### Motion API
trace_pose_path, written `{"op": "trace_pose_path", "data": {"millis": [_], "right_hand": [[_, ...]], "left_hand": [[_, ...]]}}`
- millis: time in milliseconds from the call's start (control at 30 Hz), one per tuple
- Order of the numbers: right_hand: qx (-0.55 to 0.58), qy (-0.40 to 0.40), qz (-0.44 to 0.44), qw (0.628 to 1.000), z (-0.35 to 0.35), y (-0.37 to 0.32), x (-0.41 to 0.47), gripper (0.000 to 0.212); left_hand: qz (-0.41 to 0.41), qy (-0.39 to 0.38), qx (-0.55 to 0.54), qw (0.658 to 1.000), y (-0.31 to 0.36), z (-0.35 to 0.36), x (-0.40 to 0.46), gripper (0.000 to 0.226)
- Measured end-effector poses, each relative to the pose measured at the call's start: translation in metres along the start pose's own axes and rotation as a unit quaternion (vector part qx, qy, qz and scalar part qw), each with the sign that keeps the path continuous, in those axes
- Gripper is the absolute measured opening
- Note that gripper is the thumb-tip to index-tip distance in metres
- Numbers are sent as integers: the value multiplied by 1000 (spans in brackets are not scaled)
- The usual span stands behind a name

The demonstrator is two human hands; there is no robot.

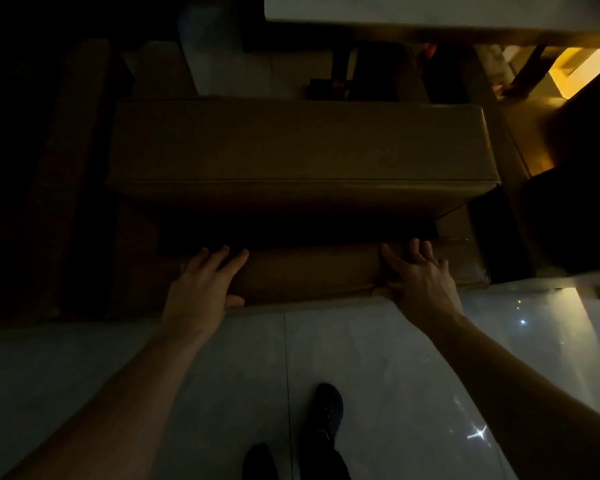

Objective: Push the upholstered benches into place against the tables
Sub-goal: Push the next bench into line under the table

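Note:
In a dim room I look down on a brown upholstered bench. Its padded backrest top (pixel 309 271) runs across the middle of the view, and the wide seat cushion (pixel 298 143) lies beyond it. My left hand (pixel 201 289) rests on the backrest's left part, fingers spread over the top and thumb on the near face. My right hand (pixel 420 275) grips the backrest further right in the same way. A pale table (pixel 430 12) juts in at the top right, beyond the seat.
Glossy grey floor tiles (pixel 222 375) lie under me, with my dark shoe (pixel 326 407) at the bottom centre. Another dark bench or panel (pixel 66 168) stands to the left. A dark upholstered piece (pixel 568 202) sits on the right, and a lit yellow area (pixel 575 67) shows at the far right.

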State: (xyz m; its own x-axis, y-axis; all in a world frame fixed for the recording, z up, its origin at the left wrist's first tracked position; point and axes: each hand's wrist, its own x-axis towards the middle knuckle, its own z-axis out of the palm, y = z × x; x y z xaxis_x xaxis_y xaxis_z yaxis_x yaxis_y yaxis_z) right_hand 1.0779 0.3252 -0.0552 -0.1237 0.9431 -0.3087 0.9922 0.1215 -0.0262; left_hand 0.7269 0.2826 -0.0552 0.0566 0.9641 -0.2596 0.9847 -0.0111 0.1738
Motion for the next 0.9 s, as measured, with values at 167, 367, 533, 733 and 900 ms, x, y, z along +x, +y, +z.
{"op": "trace_pose_path", "data": {"millis": [167, 367, 533, 733, 900], "right_hand": [[-4, 2, 0, 1000, -6, -13, 17, 88], [-17, 16, -2, 1000, -11, -14, 39, 88], [-15, 13, -5, 1000, -11, -16, 43, 87], [-11, 5, -9, 1000, -9, -12, 38, 86], [2, -4, -6, 1000, -9, -9, 29, 86]], "left_hand": [[-7, 5, -16, 1000, -14, -4, 20, 85], [2, 29, -23, 999, -20, -8, 41, 88], [-12, 46, -33, 998, -21, -7, 38, 88], [-26, 59, -37, 997, -11, -7, 31, 84], [-42, 56, -48, 996, -7, 0, 21, 83]]}}
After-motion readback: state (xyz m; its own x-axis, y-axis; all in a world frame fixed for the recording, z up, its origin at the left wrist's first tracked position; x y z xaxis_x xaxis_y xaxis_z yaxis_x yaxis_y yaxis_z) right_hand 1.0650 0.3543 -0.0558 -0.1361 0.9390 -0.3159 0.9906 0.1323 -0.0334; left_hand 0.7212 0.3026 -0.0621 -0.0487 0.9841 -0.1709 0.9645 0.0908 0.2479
